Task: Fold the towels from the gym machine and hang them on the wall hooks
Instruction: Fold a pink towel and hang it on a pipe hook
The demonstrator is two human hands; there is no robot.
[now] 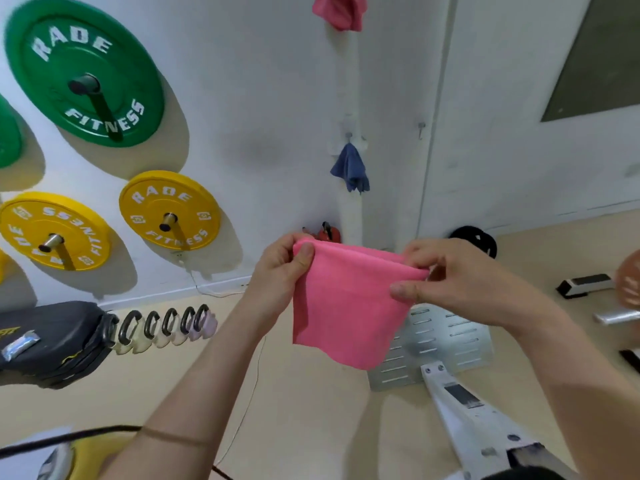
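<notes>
A folded pink towel (341, 306) hangs in the air at the centre, held by its top edge. My left hand (280, 268) pinches its upper left corner. My right hand (450, 275) pinches the upper right corner. On the white wall ahead a blue towel (350, 168) hangs from a hook (348, 135). A bare hook (421, 128) sits to its right. Another pink towel (339, 10) hangs higher up at the top edge of the view.
Green weight plates (83, 69) and yellow weight plates (169, 211) are mounted on the left wall. A black pad and a row of rings (162, 325) lie at lower left. A white machine frame with a slotted metal plate (440, 344) stands below the towel. A cable runs across the beige floor.
</notes>
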